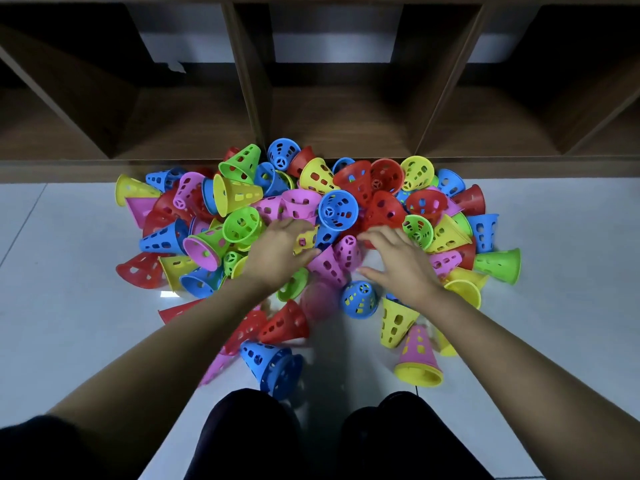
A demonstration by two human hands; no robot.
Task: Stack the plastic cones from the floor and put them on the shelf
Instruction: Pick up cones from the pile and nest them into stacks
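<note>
Cones (337, 209) are lying heaped by the shelf (332, 112) — left hand (277, 252) and right hand (403, 263) are reaching in, fingers spread, empty.

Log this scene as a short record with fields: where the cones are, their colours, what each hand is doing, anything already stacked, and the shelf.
cones: loose pile on the floor, up against the foot of the shelf
colours: red, blue, green, yellow, pink
left hand: fingers spread over the pile's middle, no grip visible
right hand: fingers spread, beside the left, no grip visible
already stacked: pink cone over a yellow cone, upright, at the near right
shelf: wooden, open compartments; all visible cones are on the floor
</note>
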